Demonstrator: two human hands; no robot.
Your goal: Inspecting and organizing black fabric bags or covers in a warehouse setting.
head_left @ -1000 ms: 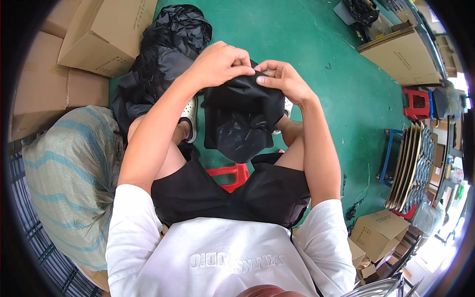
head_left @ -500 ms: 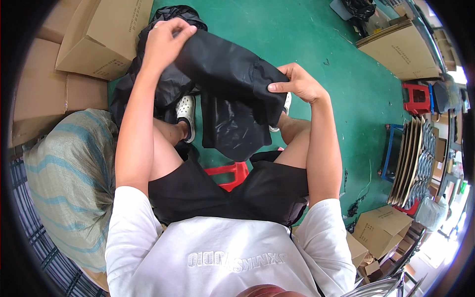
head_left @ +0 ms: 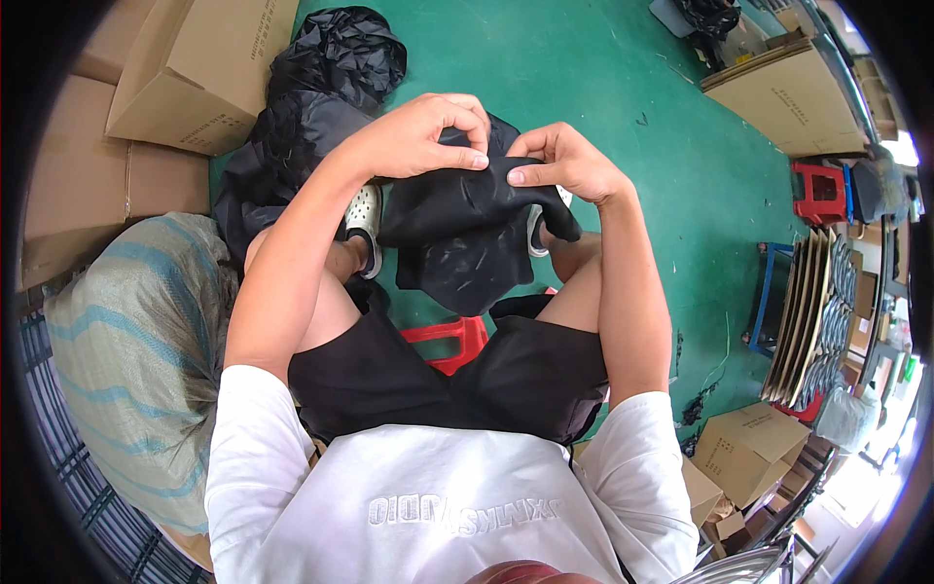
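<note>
A thin black sheet [head_left: 443, 209], smooth and limp, hangs between my hands above the floor. My left hand [head_left: 418, 138] pinches its upper edge between thumb and fingers. Just to the right, my right hand [head_left: 574, 167] grips the same edge, the two thumbs almost touching. Folds droop below both hands, and one corner sags under the right one. Underneath lies another glossy black piece [head_left: 467, 268] with pale creases or scuffs; I cannot tell whether it joins the held sheet. Farther left, a crumpled heap of black plastic [head_left: 336, 63] rests on the floor.
Large cartons [head_left: 195, 78] and a striped woven sack [head_left: 136, 341] stand close on my left. A red stool [head_left: 467, 336] shows between my legs. On the right are a red stool [head_left: 819, 193], a row of stacked flat panels [head_left: 803, 321] and an open carton [head_left: 749, 448].
My left hand has come right and nearer along the sheet, close to the right hand. The stretched span has slackened and folded. My right hand has shifted slightly left.
</note>
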